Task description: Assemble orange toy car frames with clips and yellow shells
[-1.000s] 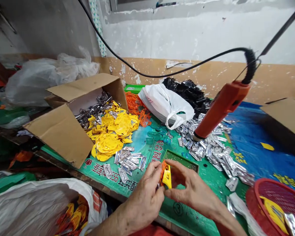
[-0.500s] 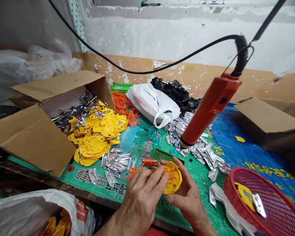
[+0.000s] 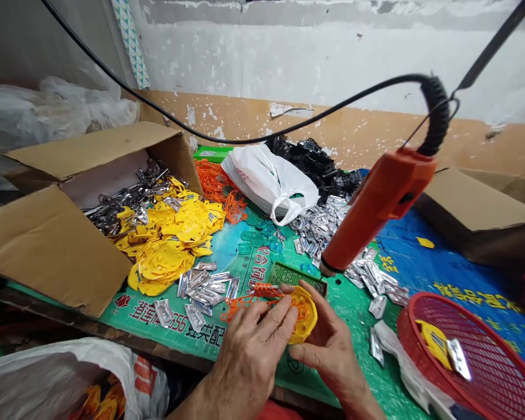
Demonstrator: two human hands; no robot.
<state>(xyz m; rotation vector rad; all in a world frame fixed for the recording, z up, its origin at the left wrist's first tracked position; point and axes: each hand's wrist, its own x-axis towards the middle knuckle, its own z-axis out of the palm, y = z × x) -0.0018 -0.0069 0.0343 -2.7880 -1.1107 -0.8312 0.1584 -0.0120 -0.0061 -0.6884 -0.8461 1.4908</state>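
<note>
Between my two hands is a round yellow plastic shell (image 3: 305,318), its hollow side with small pegs facing up. My right hand (image 3: 328,344) grips its right edge between thumb and fingers. My left hand (image 3: 260,335) presses its fingers on the left part of an orange lattice-like piece (image 3: 245,302), which reaches from the shell out to the left. Just behind the hands lies a green tray (image 3: 295,277) with small holes. A red electric screwdriver (image 3: 376,204) hangs tilted, its tip over the tray's right end.
Cardboard box (image 3: 52,245) and yellow parts (image 3: 175,233) stand left. Silver plates (image 3: 207,289) lie nearer. A white bag (image 3: 269,181) and black parts (image 3: 310,163) sit behind. Red basket (image 3: 476,373) is at right, another box (image 3: 481,204) beyond. An open bag (image 3: 126,367) hangs front left.
The view has shifted slightly. The hanging screwdriver has swung a little, its tip now nearer the tray. Both hands keep nearly the same hold on the shell and the orange piece.
</note>
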